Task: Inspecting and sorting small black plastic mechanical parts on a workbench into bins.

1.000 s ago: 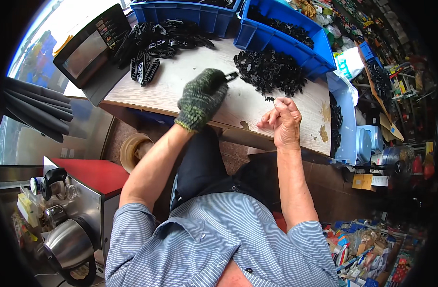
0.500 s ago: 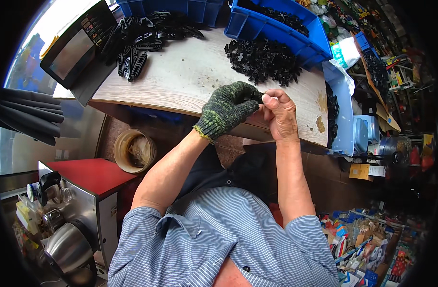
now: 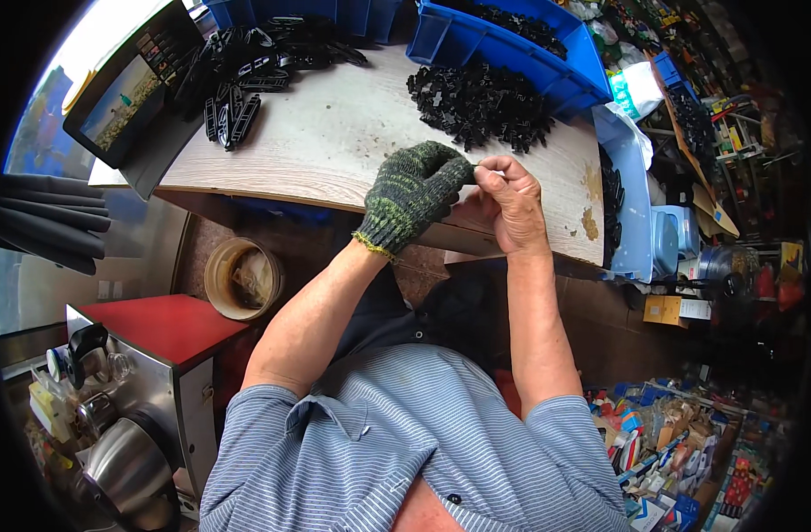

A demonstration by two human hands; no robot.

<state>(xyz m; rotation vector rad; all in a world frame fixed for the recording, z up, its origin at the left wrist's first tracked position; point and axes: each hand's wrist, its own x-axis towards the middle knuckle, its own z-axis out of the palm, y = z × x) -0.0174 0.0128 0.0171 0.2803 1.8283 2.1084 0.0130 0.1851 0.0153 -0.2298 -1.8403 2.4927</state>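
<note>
My left hand (image 3: 416,192), in a dark green knitted glove, is closed in front of me above the table's near edge. My bare right hand (image 3: 514,199) meets it fingertip to fingertip, thumb and forefinger pinched. Between them is a small black piece, mostly hidden by the fingers, so its shape cannot be made out. Beyond the hands lies a heap of small black plastic parts (image 3: 481,106) on the pale wooden table (image 3: 326,133). At the far left of the table is a pile of longer black plastic pieces (image 3: 237,115).
A blue bin (image 3: 503,53) holding black parts stands behind the heap. On the left is a propped tablet (image 3: 126,102). A light-blue tub (image 3: 631,213) stands by the table's right end. Below the table are a round bucket (image 3: 215,279) and a red-topped cabinet (image 3: 166,324).
Both hands stay together, and my gloved fingers have turned and closed further over the small black piece, which now shows less. The view has shifted slightly. The tablet screen shows a different picture.
</note>
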